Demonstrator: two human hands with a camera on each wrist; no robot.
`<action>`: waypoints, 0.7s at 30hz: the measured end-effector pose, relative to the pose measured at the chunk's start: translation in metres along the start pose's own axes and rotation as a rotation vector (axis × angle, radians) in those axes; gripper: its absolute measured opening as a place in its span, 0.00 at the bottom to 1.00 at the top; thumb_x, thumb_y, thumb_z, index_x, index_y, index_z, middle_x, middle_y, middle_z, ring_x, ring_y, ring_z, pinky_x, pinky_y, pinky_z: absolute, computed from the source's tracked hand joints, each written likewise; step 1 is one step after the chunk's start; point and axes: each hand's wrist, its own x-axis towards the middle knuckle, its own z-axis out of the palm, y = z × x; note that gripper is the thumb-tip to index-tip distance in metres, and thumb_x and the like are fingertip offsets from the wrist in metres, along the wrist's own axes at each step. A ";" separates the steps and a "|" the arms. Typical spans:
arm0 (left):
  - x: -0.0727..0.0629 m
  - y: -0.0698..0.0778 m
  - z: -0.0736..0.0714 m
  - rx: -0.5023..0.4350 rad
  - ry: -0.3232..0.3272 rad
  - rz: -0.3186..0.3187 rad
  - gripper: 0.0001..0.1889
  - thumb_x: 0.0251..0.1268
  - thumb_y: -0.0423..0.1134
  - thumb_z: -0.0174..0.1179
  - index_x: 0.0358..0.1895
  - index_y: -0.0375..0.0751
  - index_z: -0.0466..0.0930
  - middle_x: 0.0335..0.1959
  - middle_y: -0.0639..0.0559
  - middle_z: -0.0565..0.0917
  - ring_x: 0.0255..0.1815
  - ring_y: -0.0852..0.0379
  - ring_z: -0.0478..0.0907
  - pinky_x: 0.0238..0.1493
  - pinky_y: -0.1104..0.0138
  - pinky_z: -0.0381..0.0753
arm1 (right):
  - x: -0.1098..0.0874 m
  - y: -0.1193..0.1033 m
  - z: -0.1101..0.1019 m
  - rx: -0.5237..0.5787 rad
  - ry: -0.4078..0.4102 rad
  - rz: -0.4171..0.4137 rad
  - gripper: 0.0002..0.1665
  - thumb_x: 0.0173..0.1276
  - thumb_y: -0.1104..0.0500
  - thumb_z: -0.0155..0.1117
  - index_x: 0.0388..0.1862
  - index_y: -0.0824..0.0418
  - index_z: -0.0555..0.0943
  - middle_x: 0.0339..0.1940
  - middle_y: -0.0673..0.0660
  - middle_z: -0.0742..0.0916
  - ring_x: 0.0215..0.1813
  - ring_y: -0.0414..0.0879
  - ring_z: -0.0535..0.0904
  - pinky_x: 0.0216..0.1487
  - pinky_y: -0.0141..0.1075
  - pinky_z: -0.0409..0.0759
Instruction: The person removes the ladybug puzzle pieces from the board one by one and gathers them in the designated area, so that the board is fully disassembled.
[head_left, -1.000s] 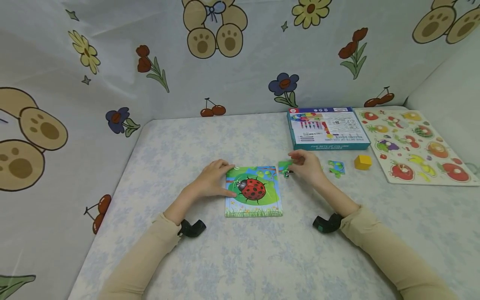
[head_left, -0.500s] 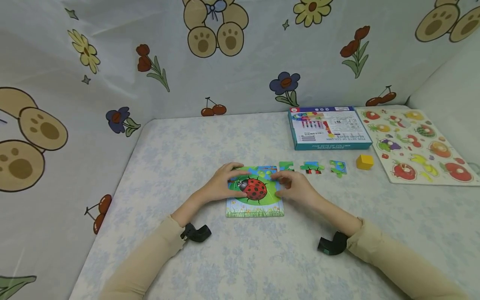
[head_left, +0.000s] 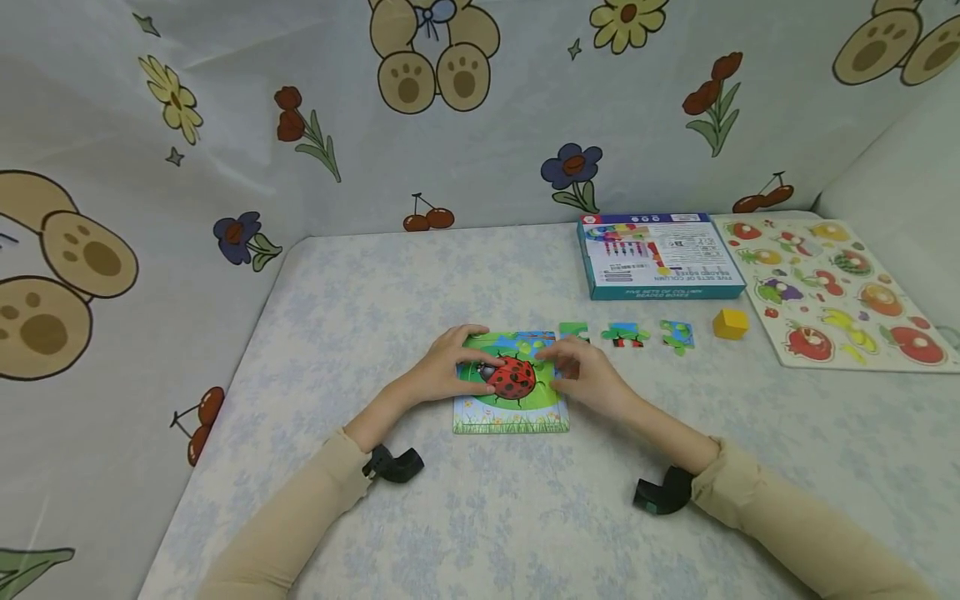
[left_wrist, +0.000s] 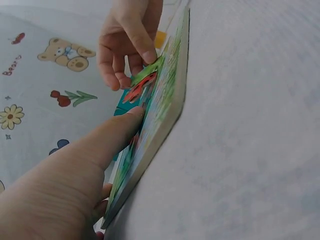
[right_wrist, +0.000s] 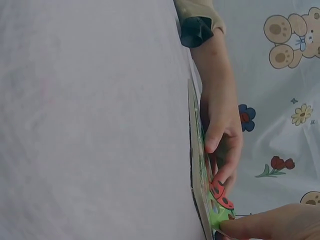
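A square ladybug jigsaw board (head_left: 510, 423) lies flat on the table. My left hand (head_left: 438, 367) rests on its left part, thumb and a finger reaching onto the ladybug picture. At the board's right side, my right hand (head_left: 592, 375) pinches a red and green ladybug puzzle piece (left_wrist: 141, 89). Both wrist views show this piece tilted up from the board. In the right wrist view, a left-hand finger is close to the piece's red part; contact is unclear. Behind the right hand lie loose puzzle pieces: a green one (head_left: 573, 329), a green and red one (head_left: 626, 335) and a blue-green one (head_left: 677, 335).
A yellow cube (head_left: 730, 324) sits right of the loose pieces. Behind them lies a teal-edged box (head_left: 663, 258). A fruit puzzle board (head_left: 832, 292) is at the far right. A patterned cloth (head_left: 487, 167) hangs behind the table.
My right hand has come from the loose pieces down to the board's right edge, uncovering the green and red piece. My left hand has shifted slightly right, further over the picture.
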 end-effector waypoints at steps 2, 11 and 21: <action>0.000 0.000 0.000 -0.001 0.001 -0.003 0.22 0.52 0.52 0.70 0.53 0.57 0.83 0.71 0.45 0.62 0.73 0.43 0.56 0.71 0.41 0.51 | 0.000 0.001 0.000 0.059 0.015 0.033 0.19 0.58 0.76 0.63 0.49 0.68 0.80 0.46 0.65 0.82 0.41 0.49 0.79 0.40 0.29 0.79; 0.000 0.001 0.000 0.003 -0.003 -0.006 0.22 0.53 0.52 0.70 0.53 0.56 0.83 0.72 0.44 0.61 0.74 0.42 0.54 0.71 0.40 0.51 | 0.002 0.003 -0.002 0.277 0.027 0.191 0.17 0.62 0.75 0.59 0.51 0.76 0.76 0.52 0.74 0.79 0.38 0.35 0.79 0.40 0.24 0.78; -0.001 0.038 -0.002 0.106 -0.118 0.135 0.19 0.60 0.55 0.63 0.56 0.63 0.81 0.74 0.46 0.58 0.75 0.47 0.51 0.71 0.43 0.55 | 0.003 0.001 -0.001 0.233 0.029 0.189 0.15 0.63 0.73 0.59 0.49 0.75 0.77 0.48 0.72 0.81 0.36 0.35 0.79 0.37 0.25 0.77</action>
